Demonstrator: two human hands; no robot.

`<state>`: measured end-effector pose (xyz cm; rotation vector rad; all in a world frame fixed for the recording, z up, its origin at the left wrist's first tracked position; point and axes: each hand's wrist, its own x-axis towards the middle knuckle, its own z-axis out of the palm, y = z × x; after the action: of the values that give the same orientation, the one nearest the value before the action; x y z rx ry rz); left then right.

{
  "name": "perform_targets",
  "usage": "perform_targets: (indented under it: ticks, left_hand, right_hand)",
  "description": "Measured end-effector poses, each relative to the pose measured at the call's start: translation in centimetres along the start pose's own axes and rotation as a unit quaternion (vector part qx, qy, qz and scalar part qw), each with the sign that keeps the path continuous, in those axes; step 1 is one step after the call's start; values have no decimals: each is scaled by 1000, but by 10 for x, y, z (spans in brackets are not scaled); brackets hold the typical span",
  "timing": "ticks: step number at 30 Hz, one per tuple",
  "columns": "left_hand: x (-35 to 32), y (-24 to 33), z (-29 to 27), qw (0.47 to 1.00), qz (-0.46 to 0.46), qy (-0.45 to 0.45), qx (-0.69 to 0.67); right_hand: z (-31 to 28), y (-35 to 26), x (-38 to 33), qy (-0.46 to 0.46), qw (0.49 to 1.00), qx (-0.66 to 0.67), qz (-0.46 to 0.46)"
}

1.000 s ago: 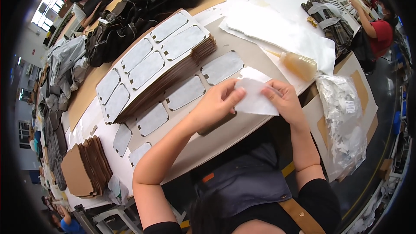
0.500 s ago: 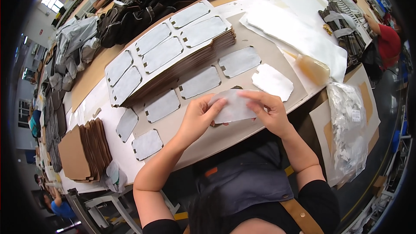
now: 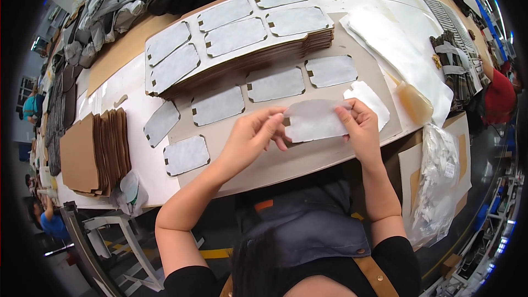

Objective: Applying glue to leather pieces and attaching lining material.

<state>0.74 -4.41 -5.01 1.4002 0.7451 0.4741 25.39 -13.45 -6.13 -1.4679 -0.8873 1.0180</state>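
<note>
Above the near edge of the table I hold up a thin whitish rounded piece (image 3: 316, 124) with a dark patch at its left edge. My right hand (image 3: 360, 126) is closed on its right end, thumb on top and fingers behind. At its upper left corner, the thumb and forefinger of my left hand (image 3: 256, 135) pinch, while the other fingers curl loosely below. Similar pale pieces with dark corner marks lie just beyond, among them one piece (image 3: 275, 83) in a row and another (image 3: 187, 155) at the left. Partly behind my right hand is a ragged white sheet (image 3: 377, 102).
A stack of brown-edged panels (image 3: 247, 58) topped with pale pieces stands at the back. Brown boards (image 3: 93, 154) stand at the left. A bottle of amber liquid (image 3: 412, 104) lies at the right, near a clear plastic bag (image 3: 437, 187). A person in red (image 3: 499, 99) is far right.
The view has shifted. My left hand has moved from gripping over the piece's left end to its edge, and the dark patch there now shows. My right hand has turned more upright.
</note>
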Motion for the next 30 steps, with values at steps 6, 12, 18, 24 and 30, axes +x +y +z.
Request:
perform_targets:
  ticks: [6, 12, 18, 24, 30]
  left_hand:
    - [-16, -12, -28, 962, 57, 168, 210]
    - [-14, -31, -32, 867, 218, 223, 389]
    - [-13, -36, -36, 853, 240, 225, 406]
    - [-13, -35, -36, 845, 256, 228, 411]
    - [-15, -34, -33, 848, 255, 193, 422]
  right_hand:
    - [0, 5, 12, -32, 999, -1, 32]
    - [6, 6, 17, -68, 996, -50, 27]
    - [13, 7, 16, -57, 996, -67, 23]
    - [14, 11, 16, -57, 994, -97, 8]
    - [14, 12, 15, -55, 991, -121, -6]
